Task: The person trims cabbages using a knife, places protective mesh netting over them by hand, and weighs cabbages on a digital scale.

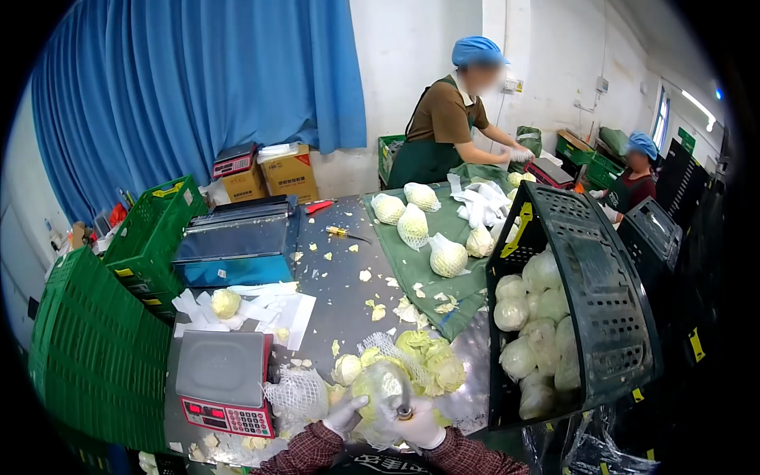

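Observation:
A pale cabbage in clear film is between my gloved hands at the table's near edge. My left hand has its fingers curved against the cabbage's left side. On the right, my right hand is wrapped round a small round metallic object, which I cannot make out fully, against the film. White foam netting lies left of the cabbage. Just behind are loose cabbage leaves with more netting. A scale with a red front stands to the left.
A dark crate of wrapped cabbages stands tilted at right. Netted cabbages lie on green cloth. A curved knife lies mid-table. Green crates stand left. A co-worker works across the table; another person is farther right.

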The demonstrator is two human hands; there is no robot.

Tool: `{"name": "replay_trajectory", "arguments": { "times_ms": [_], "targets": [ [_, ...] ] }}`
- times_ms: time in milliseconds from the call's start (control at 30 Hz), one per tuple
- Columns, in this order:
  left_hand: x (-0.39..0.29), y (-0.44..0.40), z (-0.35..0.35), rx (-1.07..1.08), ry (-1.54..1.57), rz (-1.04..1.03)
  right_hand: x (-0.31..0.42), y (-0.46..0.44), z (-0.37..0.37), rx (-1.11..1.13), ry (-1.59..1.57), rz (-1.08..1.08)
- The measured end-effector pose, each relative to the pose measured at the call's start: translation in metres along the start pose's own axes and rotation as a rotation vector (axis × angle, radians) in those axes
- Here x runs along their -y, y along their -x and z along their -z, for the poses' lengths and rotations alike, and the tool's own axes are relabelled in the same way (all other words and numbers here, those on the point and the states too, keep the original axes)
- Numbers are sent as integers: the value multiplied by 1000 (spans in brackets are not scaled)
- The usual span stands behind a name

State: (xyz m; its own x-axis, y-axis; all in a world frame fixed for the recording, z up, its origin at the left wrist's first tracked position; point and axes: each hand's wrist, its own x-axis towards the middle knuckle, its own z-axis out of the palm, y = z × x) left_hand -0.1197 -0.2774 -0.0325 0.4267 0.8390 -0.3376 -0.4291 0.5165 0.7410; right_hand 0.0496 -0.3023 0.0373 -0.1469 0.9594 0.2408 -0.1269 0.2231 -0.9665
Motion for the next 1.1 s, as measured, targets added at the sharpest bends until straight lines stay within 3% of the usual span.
{"name": "replay_trajectory", "arguments": {
  "times_ms": [233, 367, 467, 533, 600, 633, 733, 800, 867, 933, 1000, 1033, 1067, 1100],
  "targets": [
    [13, -16, -28, 96, 243, -52, 39, -1, 8, -350, -246, -133],
    [-6, -6, -51, 46, 260, -225, 59, -5, 19, -375, -363, 4],
    [-29, -5, -67, 140, 285, -274, 79, -11, 27, -334, -746, -208],
    [-40, -1, -88, 145, 347, -362, 65, -18, 38, -239, -808, -142],
    [-39, -9, -80, 259, 438, -283, 65, -25, 36, 26, -1239, 4],
    [-37, -14, -79, 266, 433, -279, 74, -18, 34, -108, -1280, -117],
    [-38, -15, -88, 266, 432, -279, 32, -16, 36, -169, -1283, -82],
    [-39, -12, -88, 260, 419, -260, 58, -44, 46, 15, -1279, 72],
    [-34, -8, -77, 236, 422, -231, 43, -59, 88, -327, -1040, 106],
    [-27, -3, -61, 209, 433, -176, 51, -70, 117, -366, -1272, 190],
    [-16, 3, -38, 179, 444, -96, 57, -64, 136, -420, -815, -22],
    [-10, 7, -25, 162, 443, -61, 26, -68, 152, -669, -57, 162],
    [-2, 10, -13, 140, 425, -55, 14, -65, 163, -545, 469, -95],
    [3, 12, -3, 112, 384, -71, 8, -59, 157, -364, 840, -161]
  ]
}}
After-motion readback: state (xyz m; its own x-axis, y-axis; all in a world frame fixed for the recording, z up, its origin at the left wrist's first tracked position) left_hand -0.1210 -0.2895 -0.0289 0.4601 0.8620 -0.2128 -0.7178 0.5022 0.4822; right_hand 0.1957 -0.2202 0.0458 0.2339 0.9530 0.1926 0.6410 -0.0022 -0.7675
